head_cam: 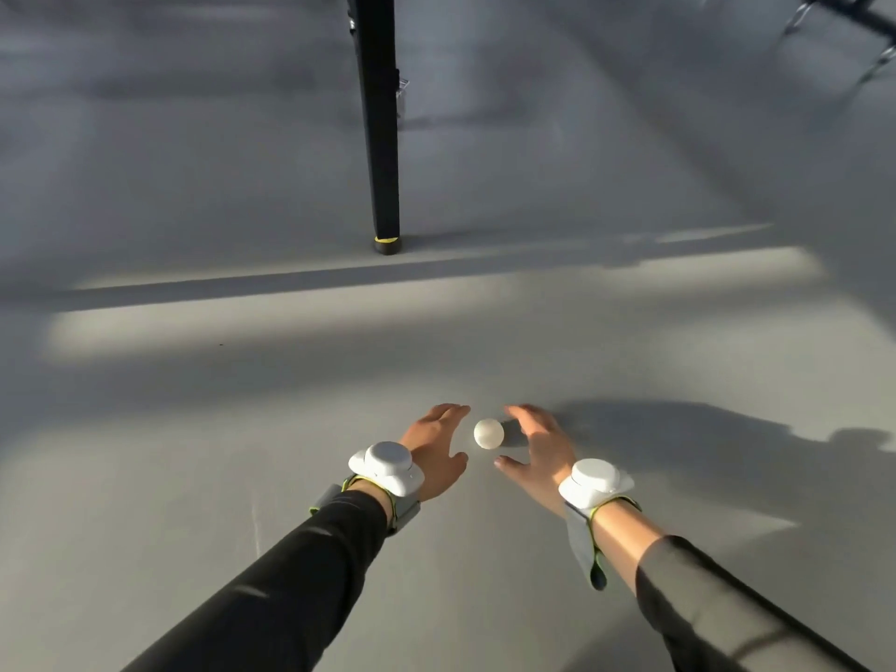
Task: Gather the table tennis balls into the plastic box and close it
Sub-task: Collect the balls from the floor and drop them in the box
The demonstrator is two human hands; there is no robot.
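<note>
A white table tennis ball [488,433] rests on the grey floor [242,429] between a person's left hand [436,448] and right hand [538,451], both spread and cupped close beside it, neither touching. The step looks like corralling a stray ball. Next, one hand must close on it; the plastic box is out of view.

Bare indoor hall or games room, as far as I can tell

I see a wide, smooth grey floor [194,477] streaked with sunlight; a black table leg [380,138] with a yellow-ringed foot; metal chair legs [868,36] top right; no walls visible.
</note>
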